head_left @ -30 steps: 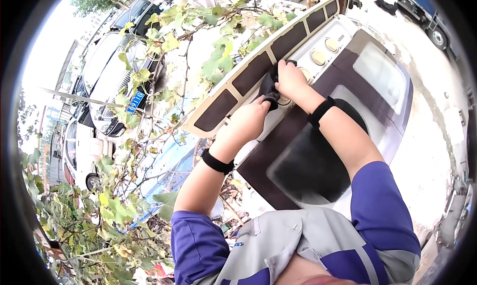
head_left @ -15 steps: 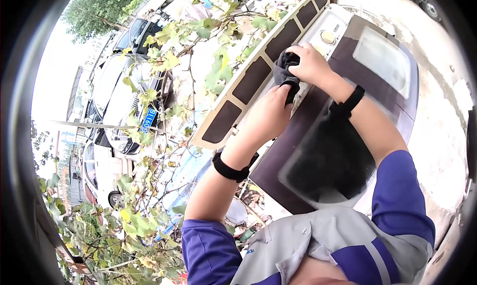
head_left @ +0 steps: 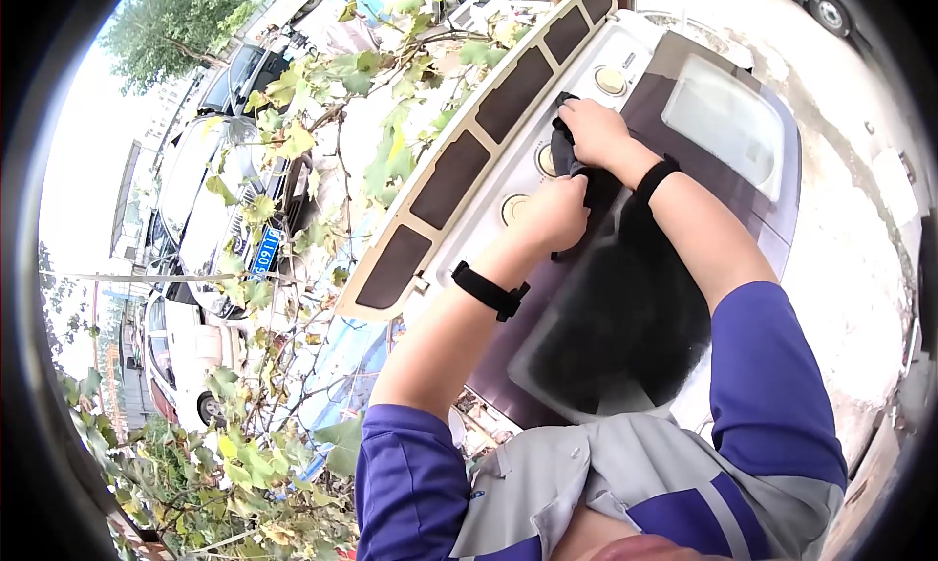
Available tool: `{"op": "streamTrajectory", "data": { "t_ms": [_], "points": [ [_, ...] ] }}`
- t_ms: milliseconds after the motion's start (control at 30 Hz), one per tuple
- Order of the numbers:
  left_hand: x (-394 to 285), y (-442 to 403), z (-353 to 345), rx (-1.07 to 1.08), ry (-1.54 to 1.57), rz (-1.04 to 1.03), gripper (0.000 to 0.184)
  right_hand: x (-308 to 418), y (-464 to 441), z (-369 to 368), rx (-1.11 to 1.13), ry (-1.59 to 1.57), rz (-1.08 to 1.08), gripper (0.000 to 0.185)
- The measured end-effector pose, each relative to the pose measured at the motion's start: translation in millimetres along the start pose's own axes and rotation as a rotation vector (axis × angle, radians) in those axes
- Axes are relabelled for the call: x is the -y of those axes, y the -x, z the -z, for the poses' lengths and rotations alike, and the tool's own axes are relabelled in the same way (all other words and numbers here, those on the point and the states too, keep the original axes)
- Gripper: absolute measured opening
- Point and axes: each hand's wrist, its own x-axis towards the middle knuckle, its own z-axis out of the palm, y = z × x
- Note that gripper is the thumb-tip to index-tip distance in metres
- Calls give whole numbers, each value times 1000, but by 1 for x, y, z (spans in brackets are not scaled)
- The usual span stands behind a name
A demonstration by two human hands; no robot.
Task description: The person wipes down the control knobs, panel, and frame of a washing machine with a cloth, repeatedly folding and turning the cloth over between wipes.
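A dark cloth (head_left: 564,151) is bunched between my two hands over the washing machine (head_left: 528,336), beside its white control panel (head_left: 528,175). My left hand (head_left: 559,212) grips the cloth's lower end, fingers closed, near the lower cream knob (head_left: 514,208). Farther up, my right hand (head_left: 596,133) is closed on the cloth's upper part, below the top knob (head_left: 611,80). A middle knob (head_left: 545,159) shows just left of the cloth. Both wrists wear black bands. Part of the cloth hangs behind my left hand and is partly hidden.
Along the panel's left side stands a cream frame with dark panes (head_left: 449,183). Vine leaves (head_left: 391,160) and stems hang close to it. Parked cars (head_left: 205,190) stand at the left, and a truck wheel (head_left: 829,16) shows at the top right.
Both hands first moved up and right with the cloth, raised and bunched. Now they are lower against the machine, and the middle and lower knobs have come into view.
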Motion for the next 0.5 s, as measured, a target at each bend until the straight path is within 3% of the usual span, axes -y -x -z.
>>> {"op": "streamTrajectory", "data": {
  "t_ms": [100, 200, 333, 500],
  "points": [
    [-3, 3, -20, -30, -132, -90, 19, -2, 7, -1, 1, -6, 65, 25],
    [-20, 12, -26, 65, -199, -70, 23, 3, 18, 7, 92, -1, 55, 23],
    [-33, 30, -37, 36, -304, -164, 21, 14, 39, 18, 214, -12, -21, 24],
    [-38, 41, -40, 136, -433, -205, 31, 20, 57, 29, 140, -74, -22, 31]
  ]
}}
